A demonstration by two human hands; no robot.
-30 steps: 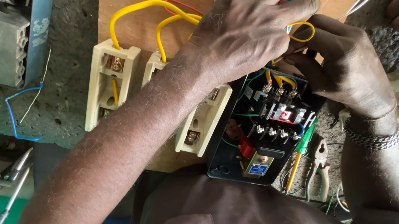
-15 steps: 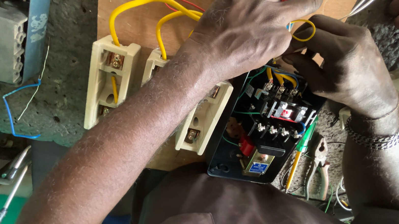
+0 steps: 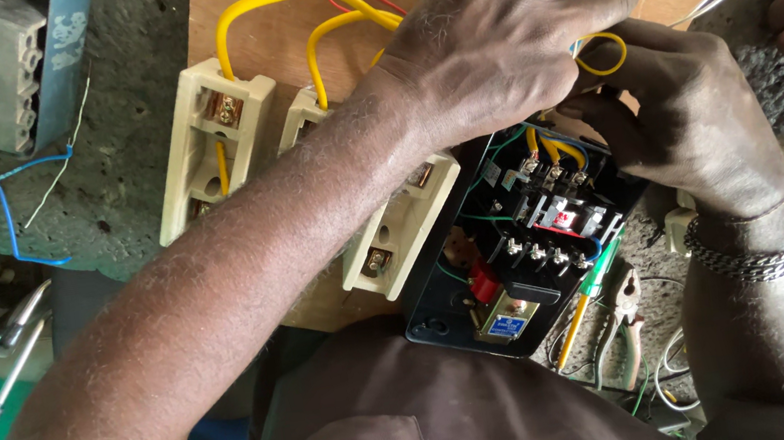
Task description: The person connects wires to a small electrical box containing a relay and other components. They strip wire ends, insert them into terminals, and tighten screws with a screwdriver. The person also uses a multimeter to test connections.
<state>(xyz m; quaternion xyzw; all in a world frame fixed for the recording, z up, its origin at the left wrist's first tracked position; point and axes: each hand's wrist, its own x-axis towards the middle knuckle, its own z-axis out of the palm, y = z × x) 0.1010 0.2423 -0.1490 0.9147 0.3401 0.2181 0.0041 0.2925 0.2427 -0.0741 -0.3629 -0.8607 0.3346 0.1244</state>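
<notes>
A short yellow wire [image 3: 600, 54] is pinched in the narrow grip of the right hand [image 3: 692, 125], above the black starter box [image 3: 526, 243] at the wooden board's [image 3: 287, 32] lower right edge. The left hand [image 3: 500, 44] is laid flat over it, its grip wide, with nothing held.

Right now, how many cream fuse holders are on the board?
3: left fuse holder in full view, middle fuse holder mostly under the forearm, right fuse holder beside the black starter box. Others may be hidden.

Black starter box [image 3: 519, 264], lid off, tilted w/ yellow wires [image 3: 549, 144] at top terminals.
</notes>
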